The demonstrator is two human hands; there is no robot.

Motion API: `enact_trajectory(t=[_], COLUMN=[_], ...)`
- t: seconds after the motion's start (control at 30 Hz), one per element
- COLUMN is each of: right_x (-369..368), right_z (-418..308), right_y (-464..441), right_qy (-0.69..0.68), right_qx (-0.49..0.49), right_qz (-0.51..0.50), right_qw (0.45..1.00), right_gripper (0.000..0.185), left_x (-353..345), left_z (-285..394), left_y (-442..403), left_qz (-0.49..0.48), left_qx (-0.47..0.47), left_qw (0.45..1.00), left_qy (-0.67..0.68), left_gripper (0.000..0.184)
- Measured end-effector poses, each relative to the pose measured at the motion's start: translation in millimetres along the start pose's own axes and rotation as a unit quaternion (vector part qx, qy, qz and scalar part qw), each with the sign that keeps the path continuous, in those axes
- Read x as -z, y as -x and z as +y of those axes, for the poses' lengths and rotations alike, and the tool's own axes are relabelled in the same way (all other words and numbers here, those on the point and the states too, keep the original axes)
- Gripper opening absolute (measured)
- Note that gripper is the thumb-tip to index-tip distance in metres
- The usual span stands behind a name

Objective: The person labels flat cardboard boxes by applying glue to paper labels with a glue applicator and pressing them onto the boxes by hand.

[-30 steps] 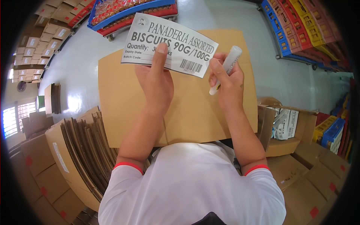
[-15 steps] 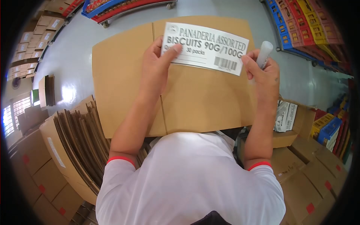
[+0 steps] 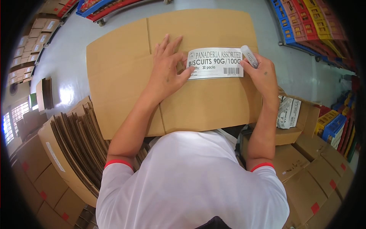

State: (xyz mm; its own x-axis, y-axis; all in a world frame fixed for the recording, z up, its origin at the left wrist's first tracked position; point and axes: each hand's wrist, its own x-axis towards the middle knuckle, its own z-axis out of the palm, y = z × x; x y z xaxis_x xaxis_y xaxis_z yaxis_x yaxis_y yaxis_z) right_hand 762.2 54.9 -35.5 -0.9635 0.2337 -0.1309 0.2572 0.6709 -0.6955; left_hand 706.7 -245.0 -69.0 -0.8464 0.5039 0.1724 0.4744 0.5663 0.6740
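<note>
A white printed label [image 3: 215,63] reading "Panaderia Assorted Biscuits" is over a flat brown cardboard box [image 3: 118,84]; I cannot tell whether it is touching the surface. My left hand [image 3: 166,70] has its thumb and index finger closed at the label's left edge, while its other fingers spread over the cardboard. At the opposite edge, my right hand [image 3: 261,72] pinches the label with thumb and finger. That same hand also grips a whitish marker pen [image 3: 249,56], which points up and to the left.
Folded cardboard sheets [image 3: 76,141] stand at left. On the right, an open carton [image 3: 307,118] contains a stack of printed labels [image 3: 288,112], with closed cartons [image 3: 305,191] below. Coloured crates [image 3: 301,23] stand at back right, and a crate trolley [image 3: 110,9] at the back.
Both hands have lowered the label toward the cardboard, and it has shifted right within view and levelled out. My left hand's fingers have spread out.
</note>
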Motion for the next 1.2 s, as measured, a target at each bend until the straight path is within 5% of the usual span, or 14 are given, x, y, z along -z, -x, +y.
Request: enact_trajectory(t=[0.47, 0.57, 0.63, 0.8, 0.97, 1.2], right_x=[-8, -7, -12, -10, -16, -28], right_z=[11, 6, 14, -11, -24, -21], right_y=[-3, -2, -3, 12, 20, 18], right_qy=[0.020, 0.019, 0.020, -0.017, 0.013, 0.177], right_qx=[0.001, -0.014, 0.010, 0.005, 0.163, 0.171], right_qz=[0.002, 0.001, 0.014, 0.120, 0.218, 0.148], right_qw=[1.000, 1.000, 1.000, 0.993, 0.962, 0.958], right_gripper=[0.030, 0.029, 0.030, 0.038, 0.033, 0.020], left_x=[-1, 1, 5, 5, 4, 14], left_z=[5, 13, 13, 15, 13, 17], left_y=[-1, 0, 3, 11, 12, 13], left_qz=[-0.016, 0.053, 0.002, -0.058, -0.058, -0.064], left_qx=[-0.005, 0.022, 0.000, -0.004, -0.036, -0.031], left_qw=[0.999, 0.998, 0.997, 0.983, 0.978, 0.983], left_qy=[-0.051, 0.019, -0.081, -0.171, -0.197, -0.170], left_gripper=[0.029, 0.052, 0.065, 0.058, 0.060, 0.062])
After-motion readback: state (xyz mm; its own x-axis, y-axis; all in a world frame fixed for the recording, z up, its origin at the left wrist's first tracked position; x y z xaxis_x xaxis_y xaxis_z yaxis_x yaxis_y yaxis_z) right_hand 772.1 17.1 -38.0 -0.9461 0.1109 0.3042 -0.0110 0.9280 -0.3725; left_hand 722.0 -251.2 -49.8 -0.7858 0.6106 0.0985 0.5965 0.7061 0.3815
